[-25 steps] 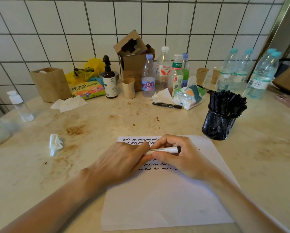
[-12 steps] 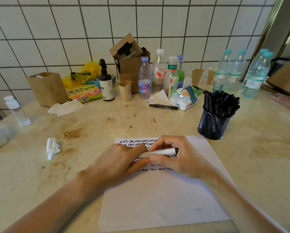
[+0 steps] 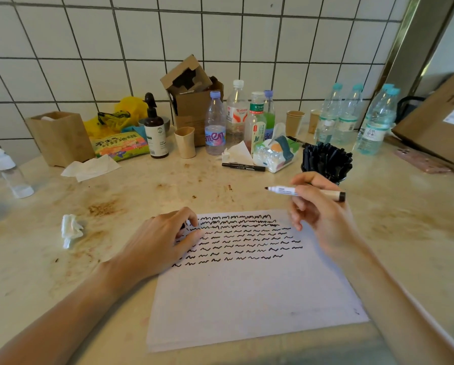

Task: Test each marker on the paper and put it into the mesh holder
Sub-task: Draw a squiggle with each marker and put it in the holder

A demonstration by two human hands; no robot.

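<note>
Now right hand (image 3: 318,214) grip pinching uncapped white marker (image 3: 304,192) above scribbled white paper sheet (image 3: 246,291), left hand (image 3: 162,243) grip curled around small dark cap, black mesh holder (image 3: 325,162) behind.

Mesh holder (image 3: 325,162) behind paper (image 3: 246,285) (right side); spare marker (image 3: 243,167) left.

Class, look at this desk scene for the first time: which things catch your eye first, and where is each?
The white paper at centre, its top half filled with rows of black squiggles. Above its right corner the right hand holds an uncapped marker, tip pointing left, while the left hand rests on the paper's left edge. Behind the right hand stands the mesh holder, packed with black markers.
</note>
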